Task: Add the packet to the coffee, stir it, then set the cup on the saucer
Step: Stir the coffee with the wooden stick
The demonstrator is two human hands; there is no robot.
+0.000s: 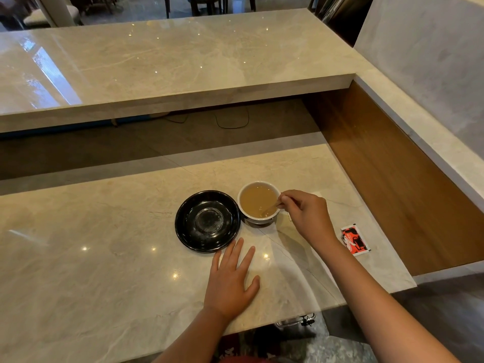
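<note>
So the person is standing at a marble counter (110, 258) with a raised bar ledge (170, 69) behind it. The white cup (258, 203) sits directly on the counter, full of light brown, milky-looking coffee (255, 201). It's just to the right of the black saucer (207, 221), rims nearly touching but the cup is not on it. The saucer is glossy, with a scuffed-looking ring in the middle and nothing on it.

The right hand (309, 216) is over the right edge of the cup, fingers pinched closed around a thin stir stick (272, 206) that slants down into the coffee. The stick is kind of blurry and pale, so it's hard to say what it's made of.

The left hand (231, 279) is lying flat on the counter, palm down, fingers spread open, holding nothing. Its fingertips point at the near edge of the saucer and sit just short of it.

The red and white packet (353, 240) is lying flat on the counter off to the right, past the right wrist, close to the wooden side panel (392, 179). Can't tell from here if it's torn open or empty.
</note>
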